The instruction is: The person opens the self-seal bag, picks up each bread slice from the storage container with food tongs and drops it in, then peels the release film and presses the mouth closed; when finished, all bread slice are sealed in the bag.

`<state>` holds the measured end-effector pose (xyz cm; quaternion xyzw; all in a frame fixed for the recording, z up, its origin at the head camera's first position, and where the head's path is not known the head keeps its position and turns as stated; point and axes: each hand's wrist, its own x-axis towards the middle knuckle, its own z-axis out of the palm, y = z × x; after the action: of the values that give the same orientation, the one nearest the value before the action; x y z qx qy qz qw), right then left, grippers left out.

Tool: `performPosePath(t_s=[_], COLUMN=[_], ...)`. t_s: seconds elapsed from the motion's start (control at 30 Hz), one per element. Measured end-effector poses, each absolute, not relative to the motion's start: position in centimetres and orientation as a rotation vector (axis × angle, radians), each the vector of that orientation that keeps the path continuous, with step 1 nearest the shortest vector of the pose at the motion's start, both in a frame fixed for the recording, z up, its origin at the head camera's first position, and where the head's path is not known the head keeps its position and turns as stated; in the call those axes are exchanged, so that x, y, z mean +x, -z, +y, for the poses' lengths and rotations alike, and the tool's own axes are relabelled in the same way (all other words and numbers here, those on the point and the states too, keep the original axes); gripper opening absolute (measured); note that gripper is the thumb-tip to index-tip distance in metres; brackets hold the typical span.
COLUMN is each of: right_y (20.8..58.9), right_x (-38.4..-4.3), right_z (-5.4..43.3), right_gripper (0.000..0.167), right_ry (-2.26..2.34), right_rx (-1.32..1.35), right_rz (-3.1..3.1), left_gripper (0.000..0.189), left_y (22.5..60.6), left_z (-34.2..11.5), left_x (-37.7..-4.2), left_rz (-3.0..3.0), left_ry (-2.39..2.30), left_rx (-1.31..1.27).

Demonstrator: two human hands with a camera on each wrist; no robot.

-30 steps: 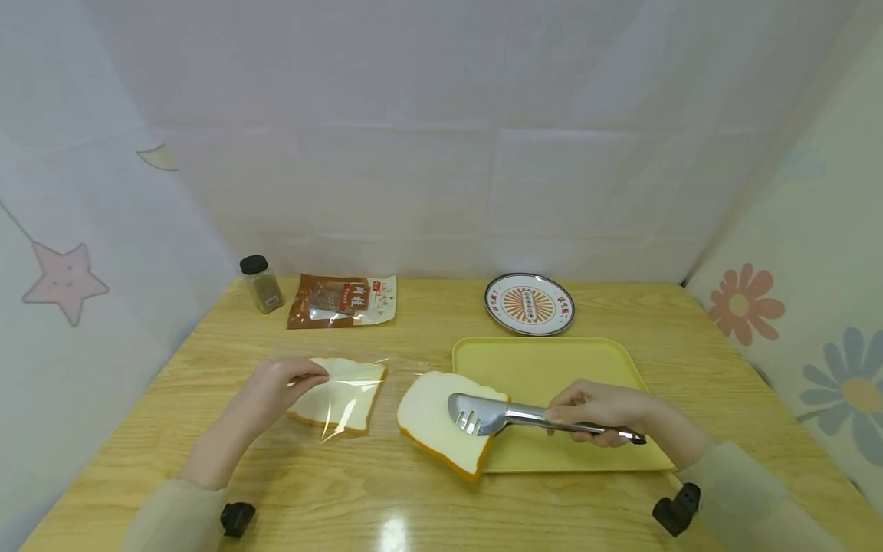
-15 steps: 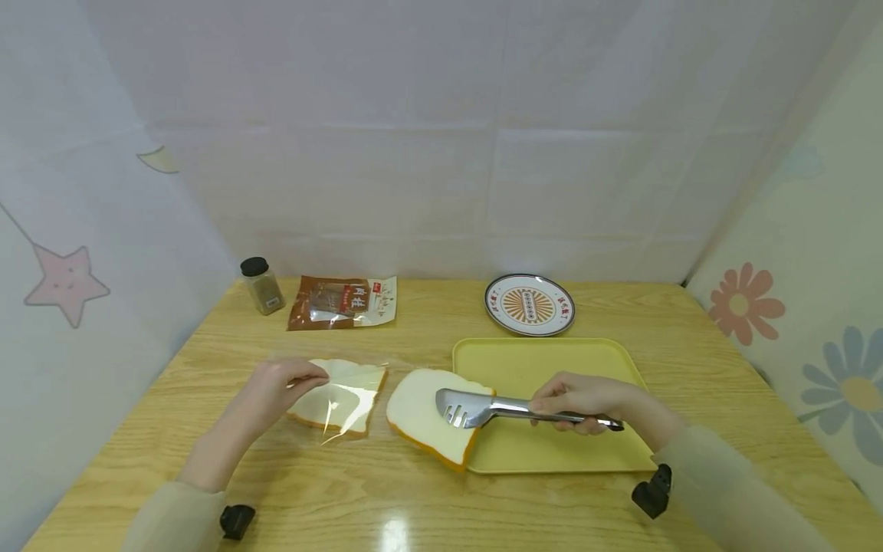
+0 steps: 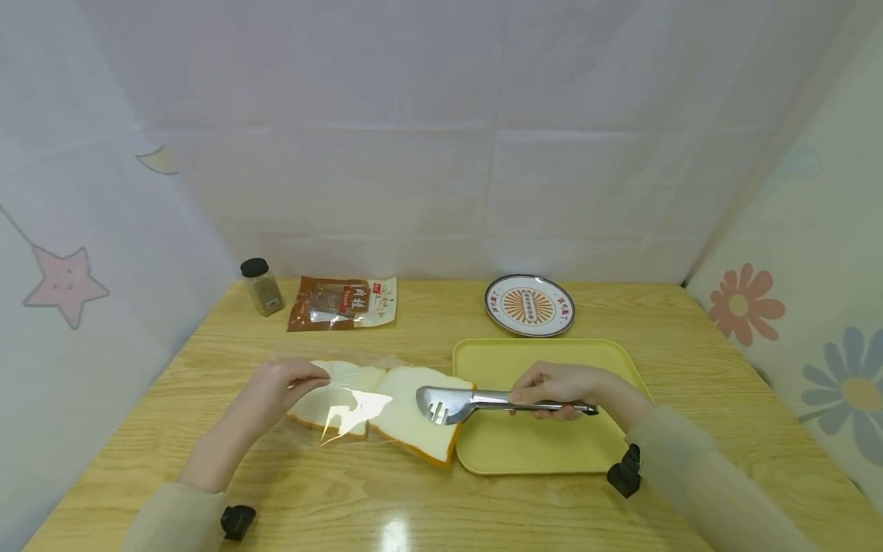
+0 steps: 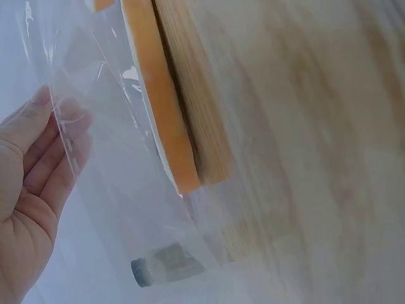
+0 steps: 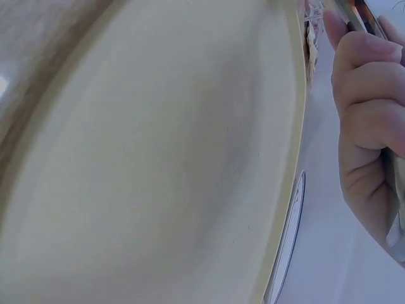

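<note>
With thumb and fingertips my left hand (image 3: 286, 387) pinches the edge of a clear plastic bag (image 4: 101, 164), lifting its upper film. One bread slice (image 3: 320, 402) lies inside the bag on the table. My right hand (image 3: 559, 391) grips metal tongs (image 3: 486, 399) by the handle; their slotted head rests over a second bread slice (image 3: 414, 437). This slice is tilted, its left part at the bag's mouth and touching or overlapping the first slice. The tongs' lower arm is hidden beneath the bread. In the right wrist view, curled fingers (image 5: 370, 95) wrap the handle.
A yellow tray (image 3: 552, 456) lies under the right hand. Behind it stands a round printed plate (image 3: 530, 305). At the back left are a brown-and-white food packet (image 3: 343, 303) and a spice jar with a black lid (image 3: 263, 286). Cloth walls border the table.
My right hand has moved left with the tongs and the second slice, from over the tray's edge to the bag's mouth beside the first slice. The left hand has kept its place.
</note>
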<state>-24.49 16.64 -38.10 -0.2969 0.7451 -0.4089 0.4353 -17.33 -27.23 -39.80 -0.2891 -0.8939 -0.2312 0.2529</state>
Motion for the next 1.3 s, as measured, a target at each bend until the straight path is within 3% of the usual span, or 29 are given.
performPosePath(t_s=[0.7, 1.3], right_y=[38.0, 38.3], right_x=[-26.1, -26.9], right_z=[14.6, 12.7], right_gripper=[0.036, 0.043], right_ry=[0.911, 0.968], right_rx=[-0.826, -0.827], right_rz=[1.902, 1.799], left_gripper=[0.018, 0.021], left_y=[40.0, 39.6], left_z=[-27.1, -27.0], left_x=[-17.0, -16.9], left_rz=[-2.412, -2.371], left_ry=[0.633, 0.659], left_rx=[-0.806, -0.812])
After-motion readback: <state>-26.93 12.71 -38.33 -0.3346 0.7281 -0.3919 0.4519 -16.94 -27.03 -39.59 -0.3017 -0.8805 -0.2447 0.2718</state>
